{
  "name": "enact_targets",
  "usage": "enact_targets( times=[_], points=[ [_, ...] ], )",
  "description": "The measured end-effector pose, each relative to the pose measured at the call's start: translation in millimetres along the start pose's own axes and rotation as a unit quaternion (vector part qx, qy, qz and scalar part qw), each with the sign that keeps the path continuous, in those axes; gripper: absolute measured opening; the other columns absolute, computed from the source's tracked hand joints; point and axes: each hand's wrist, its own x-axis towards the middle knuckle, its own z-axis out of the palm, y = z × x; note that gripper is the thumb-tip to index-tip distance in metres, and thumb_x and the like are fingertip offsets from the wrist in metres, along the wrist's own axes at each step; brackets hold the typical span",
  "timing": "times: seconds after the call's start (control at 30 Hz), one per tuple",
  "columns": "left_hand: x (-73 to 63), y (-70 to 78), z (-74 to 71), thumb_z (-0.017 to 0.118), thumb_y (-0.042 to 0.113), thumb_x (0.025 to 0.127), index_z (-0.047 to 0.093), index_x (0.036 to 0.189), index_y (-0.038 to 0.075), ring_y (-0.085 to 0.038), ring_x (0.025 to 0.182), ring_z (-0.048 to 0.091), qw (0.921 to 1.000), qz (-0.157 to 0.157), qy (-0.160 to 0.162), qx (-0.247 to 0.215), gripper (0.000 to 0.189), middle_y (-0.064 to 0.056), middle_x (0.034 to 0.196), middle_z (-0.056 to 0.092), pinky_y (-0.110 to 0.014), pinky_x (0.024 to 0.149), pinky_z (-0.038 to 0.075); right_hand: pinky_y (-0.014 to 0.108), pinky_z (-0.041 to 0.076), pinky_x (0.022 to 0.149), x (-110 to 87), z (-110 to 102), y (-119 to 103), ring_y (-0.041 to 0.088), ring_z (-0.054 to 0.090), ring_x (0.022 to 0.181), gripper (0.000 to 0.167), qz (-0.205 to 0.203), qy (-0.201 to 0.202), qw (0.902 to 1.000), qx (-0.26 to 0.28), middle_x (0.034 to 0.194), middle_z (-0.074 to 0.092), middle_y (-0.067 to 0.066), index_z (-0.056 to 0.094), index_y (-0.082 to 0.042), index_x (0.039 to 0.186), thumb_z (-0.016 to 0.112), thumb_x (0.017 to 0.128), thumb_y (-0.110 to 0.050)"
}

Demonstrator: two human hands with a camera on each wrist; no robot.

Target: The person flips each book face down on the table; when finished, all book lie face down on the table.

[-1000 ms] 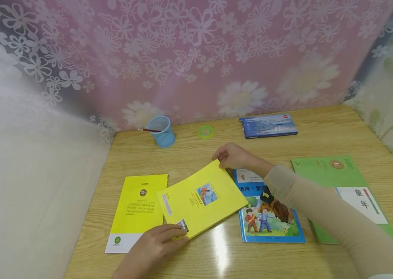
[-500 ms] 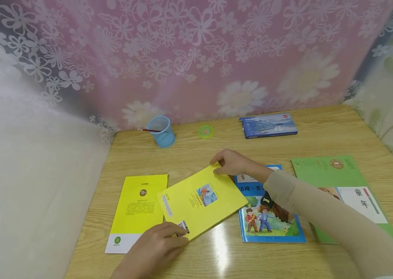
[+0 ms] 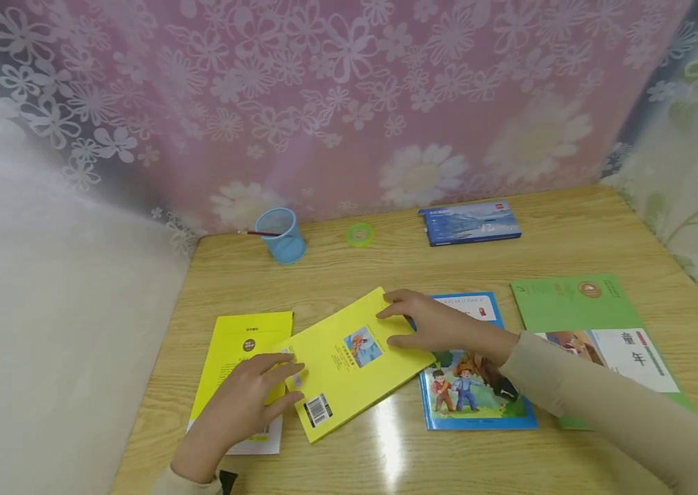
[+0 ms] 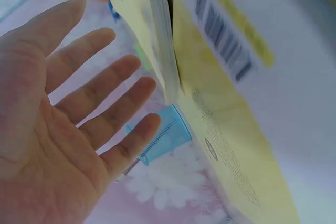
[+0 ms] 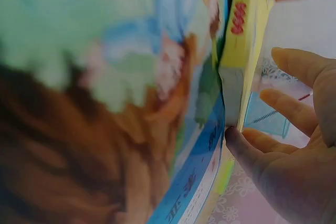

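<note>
A thick yellow book (image 3: 333,378), with a small picture and a barcode, lies aslant in the middle of the table in the head view. Its left end overlaps a second yellow book (image 3: 231,337) with a white band. My left hand (image 3: 243,399) hovers over that second book, fingers spread beside the slanted book's left edge. In the left wrist view the palm of my left hand (image 4: 68,114) holds nothing. My right hand (image 3: 432,326) is at the slanted book's upper right, fingers apart. The right wrist view has a fingertip of my right hand (image 5: 299,169) at the book's edge.
A blue-bordered picture book (image 3: 478,409) lies under my right forearm, beside a green book (image 3: 565,309) further right. Along the back stand a blue mesh cup (image 3: 288,247) with a pencil, a green tape roll (image 3: 360,235) and a blue box (image 3: 475,223).
My left hand has let go of the slanted book's lower left corner and moved up and left, uncovering the barcode. My right hand has loosened from the top corner. The book has hardly moved.
</note>
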Motion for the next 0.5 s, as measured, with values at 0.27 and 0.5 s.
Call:
enact_targets(
  times=[0.27,0.5],
  points=[
    [15.1,-22.2,1.2,0.081,0.042,0.093,0.071,0.137,0.021,-0.038,0.132,0.063,0.9981,-0.056,-0.026,-0.001,0.050,-0.014,0.143,0.066,-0.061,0.106,0.053,0.059,0.044,0.119,-40.0,16.2,-6.5,0.043,0.038,0.152,0.050,-0.016,0.005,0.9994,-0.031,0.164,0.043,0.017,0.071,-0.015,0.137,0.083,0.092,-0.034],
    [20.8,-32.4,7.6,0.081,0.035,0.093,0.070,0.139,0.019,-0.034,0.128,0.064,0.9965,-0.060,-0.049,-0.030,0.050,-0.012,0.139,0.067,-0.054,0.108,0.054,0.063,0.038,0.122,-62.7,25.7,-3.1,0.044,0.037,0.153,0.052,-0.059,0.021,0.9960,-0.064,0.165,0.041,0.017,0.069,-0.014,0.140,0.083,0.093,-0.030]
  ],
)
